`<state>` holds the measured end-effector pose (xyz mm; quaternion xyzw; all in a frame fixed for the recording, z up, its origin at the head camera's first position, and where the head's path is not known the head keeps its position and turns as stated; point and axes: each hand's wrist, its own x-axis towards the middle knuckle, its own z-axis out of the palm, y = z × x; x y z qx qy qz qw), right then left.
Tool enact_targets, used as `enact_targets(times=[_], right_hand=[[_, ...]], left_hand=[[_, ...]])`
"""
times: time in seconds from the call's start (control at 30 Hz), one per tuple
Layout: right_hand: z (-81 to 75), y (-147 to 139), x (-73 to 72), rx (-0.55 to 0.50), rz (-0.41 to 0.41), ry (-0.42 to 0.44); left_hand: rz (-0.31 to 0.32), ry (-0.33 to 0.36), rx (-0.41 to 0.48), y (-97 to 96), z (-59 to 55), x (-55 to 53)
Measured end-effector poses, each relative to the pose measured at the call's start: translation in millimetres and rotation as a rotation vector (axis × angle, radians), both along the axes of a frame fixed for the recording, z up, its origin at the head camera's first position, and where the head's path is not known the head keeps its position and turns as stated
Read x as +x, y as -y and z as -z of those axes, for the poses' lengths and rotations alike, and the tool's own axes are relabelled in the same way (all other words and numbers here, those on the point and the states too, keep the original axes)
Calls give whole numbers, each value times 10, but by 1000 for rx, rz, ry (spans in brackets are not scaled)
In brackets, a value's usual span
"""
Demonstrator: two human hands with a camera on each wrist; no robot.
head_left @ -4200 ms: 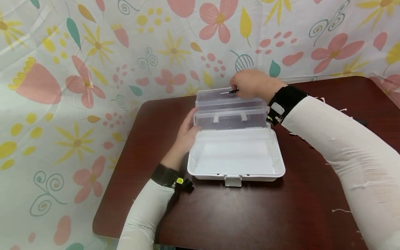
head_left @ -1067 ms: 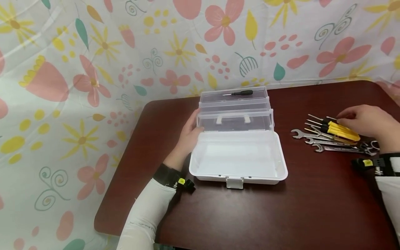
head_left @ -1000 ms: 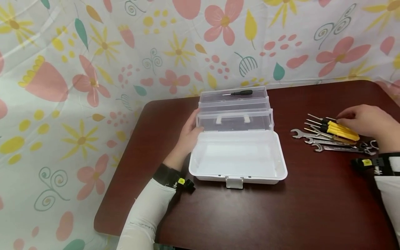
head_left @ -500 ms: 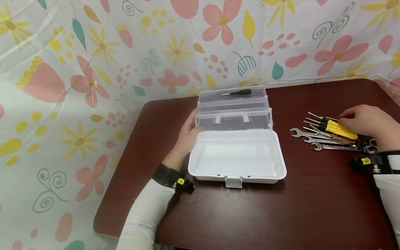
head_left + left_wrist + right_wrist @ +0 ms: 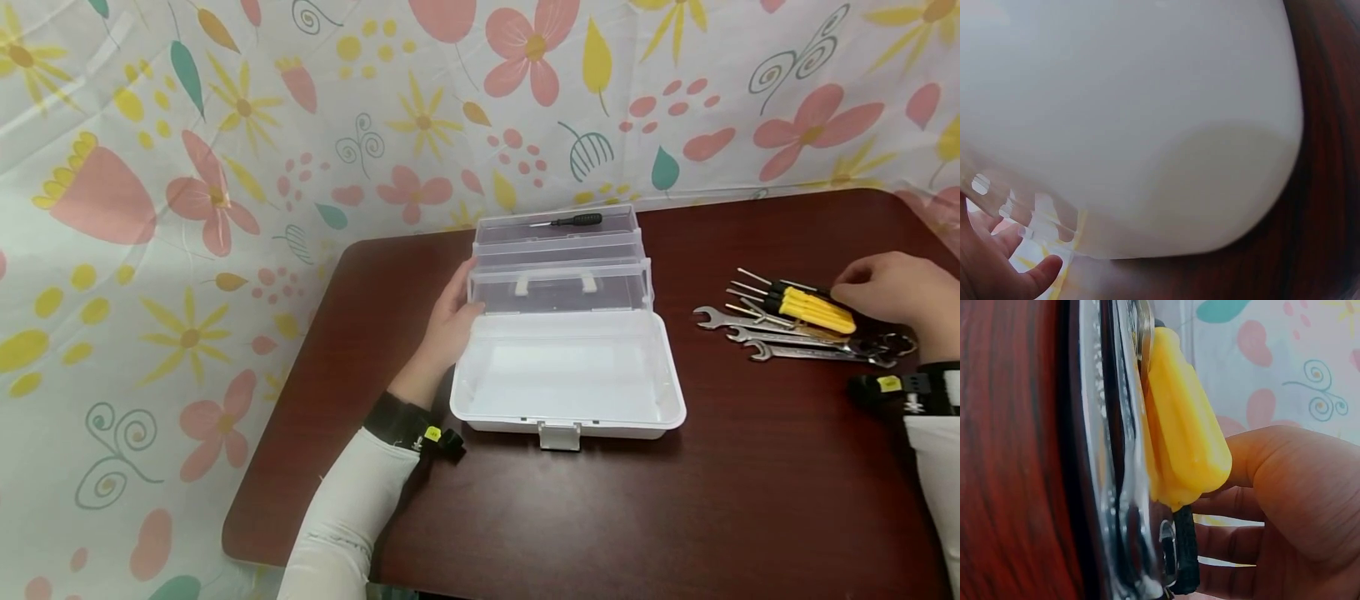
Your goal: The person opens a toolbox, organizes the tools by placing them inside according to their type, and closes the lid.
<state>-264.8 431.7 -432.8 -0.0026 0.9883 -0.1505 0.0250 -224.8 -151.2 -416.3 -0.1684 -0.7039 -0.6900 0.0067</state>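
Observation:
An opened toolbox with a white base [image 5: 566, 423] and a clear tiered lid [image 5: 562, 292] stands mid-table. My left hand [image 5: 450, 325] touches the left side of the lid; in the left wrist view its fingers [image 5: 1007, 240] lie spread at the clear plastic. A black-handled screwdriver [image 5: 585, 220] lies in the top clear tray. To the right, my right hand [image 5: 896, 287] is just beyond the handle ends of a pile of yellow-handled screwdrivers [image 5: 817, 311]. In the right wrist view its fingers pass behind a yellow handle [image 5: 1191, 425] and a black handle [image 5: 1186, 550], their tips hidden.
Several wrenches [image 5: 798, 353] lie beside the screwdrivers, with a ring-shaped metal end [image 5: 896, 342] at the right. The dark red-brown table [image 5: 600, 517] ends against a flower-print curtain [image 5: 300, 125].
Since the oldest frame, my right hand has left the black screwdriver in the top tray and gone to the tool pile. Lately it has shifted slightly right; my left hand stays at the lid.

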Motion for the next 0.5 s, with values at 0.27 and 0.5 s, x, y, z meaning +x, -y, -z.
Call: enact_targets(times=[0.27, 0.5], right_hand=[[6, -26, -4, -14, 48, -13], [10, -16, 8, -6, 77, -6]], left_hand=[[-15, 6, -31, 2, -22, 17], [0, 5, -3, -11, -18, 7]])
